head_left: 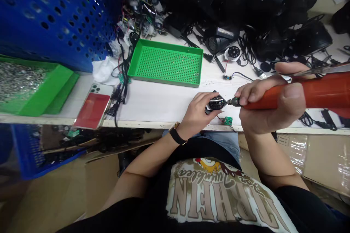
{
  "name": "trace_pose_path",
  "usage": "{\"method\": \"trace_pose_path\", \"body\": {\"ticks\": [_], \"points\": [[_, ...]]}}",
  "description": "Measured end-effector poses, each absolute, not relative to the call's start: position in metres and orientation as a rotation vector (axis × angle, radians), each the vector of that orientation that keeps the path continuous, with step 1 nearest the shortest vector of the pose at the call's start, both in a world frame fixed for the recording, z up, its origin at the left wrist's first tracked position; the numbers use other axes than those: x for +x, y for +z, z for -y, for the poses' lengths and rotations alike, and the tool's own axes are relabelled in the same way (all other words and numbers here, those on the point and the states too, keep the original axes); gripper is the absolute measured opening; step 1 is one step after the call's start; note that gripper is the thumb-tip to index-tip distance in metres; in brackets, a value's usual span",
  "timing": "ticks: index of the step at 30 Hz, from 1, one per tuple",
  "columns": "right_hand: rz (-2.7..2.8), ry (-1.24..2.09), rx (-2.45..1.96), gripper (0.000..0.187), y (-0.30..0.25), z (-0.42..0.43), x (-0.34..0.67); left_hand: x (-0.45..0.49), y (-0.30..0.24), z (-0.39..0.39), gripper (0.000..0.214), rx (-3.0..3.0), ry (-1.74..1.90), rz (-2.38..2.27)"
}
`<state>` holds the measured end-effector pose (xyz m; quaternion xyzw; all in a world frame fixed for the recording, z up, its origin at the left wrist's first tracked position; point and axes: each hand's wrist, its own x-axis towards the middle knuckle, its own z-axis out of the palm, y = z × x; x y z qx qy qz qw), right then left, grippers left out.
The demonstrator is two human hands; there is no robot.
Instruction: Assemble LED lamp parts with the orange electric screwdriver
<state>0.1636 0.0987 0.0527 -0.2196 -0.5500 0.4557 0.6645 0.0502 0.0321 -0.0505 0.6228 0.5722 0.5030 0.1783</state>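
Orange electric screwdriver (322,94) sits wrapped in the right hand (270,103), fingers curled snug round it, bit right up against a small round black housing (216,102). Left hand (195,111) pinches that housing, fingers curled over it, just above the white bench (153,105).

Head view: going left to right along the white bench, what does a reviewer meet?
Green tray of small silvery parts → smartphone with a red panel → empty-looking no

Let me give the order cleanly: green tray of small silvery parts → smartphone with a red panel → perforated green tray → left hand → round black device → right hand, holding an orange-handled screwdriver.
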Motion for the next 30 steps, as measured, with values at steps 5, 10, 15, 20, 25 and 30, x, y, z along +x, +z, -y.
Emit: {"method": "trace_pose_path", "body": {"ticks": [5,10,15,20,25,30], "points": [[1.299,0.955,-0.463,0.02,0.041,-0.098,0.158,0.049,-0.049,-0.032,0.048,1.766,1.397,-1.616],[1.322,0.939,-0.493,0.02,0.041,-0.093,0.155,0.049,-0.048,-0.033,0.044,1.79,1.369,-1.604],[1.313,0.921,-0.451,0.014,0.044,-0.092,0.152,0.049,-0.051,-0.033,0.045,1.806,1.407,-1.59],[1.357,0.894,-0.423,0.011,0.044,-0.092,0.148,0.048,-0.052,-0.034,0.045,1.812,1.408,-1.586],[1.389,0.874,-0.36,0.01,0.041,-0.092,0.147,0.047,-0.049,-0.034,0.04,1.802,1.393,-1.58],[1.416,0.925,-0.389,0.011,0.037,-0.092,0.151,0.047,-0.045,-0.035,0.037,1.78,1.335,-1.591]]}}
